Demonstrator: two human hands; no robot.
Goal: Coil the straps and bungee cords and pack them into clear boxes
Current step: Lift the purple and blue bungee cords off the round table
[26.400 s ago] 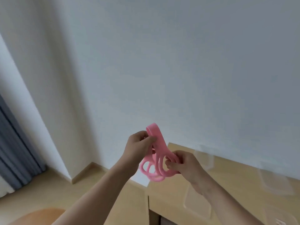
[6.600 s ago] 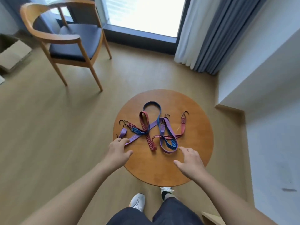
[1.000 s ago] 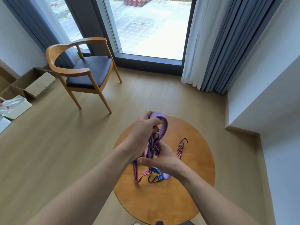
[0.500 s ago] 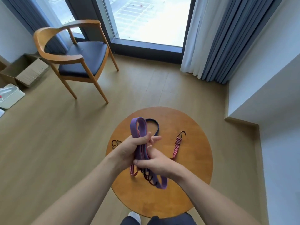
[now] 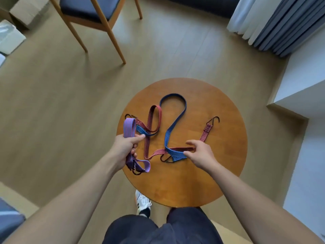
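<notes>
A folded purple bungee cord (image 5: pixel 129 128) is gripped in my left hand (image 5: pixel 125 147) over the left edge of the round wooden table (image 5: pixel 219 173); its loops stick out above and below the fist. A blue bungee cord (image 5: pixel 173 124) and a red bungee cord (image 5: pixel 151 124) lie spread and crossing on the tabletop, the red one ending in a hook (image 5: pixel 214 119) at the right. My right hand (image 5: pixel 200 154) rests on the table with its fingertips pinching the blue cord's near end, beside its black hook (image 5: pixel 166 159). No clear box is in view.
A wooden chair (image 5: pixel 98 13) with a dark seat stands at the back left. A cardboard box (image 5: pixel 26 9) and white packages (image 5: pixel 9 37) lie at the far left. Curtains (image 5: pixel 274 23) hang at the back right. A white wall ledge (image 5: pixel 302 85) runs along the right.
My right hand has let go of the purple cord and dropped to the blue cord's end on the table. My left hand keeps the folded purple cord, now lower and further left.
</notes>
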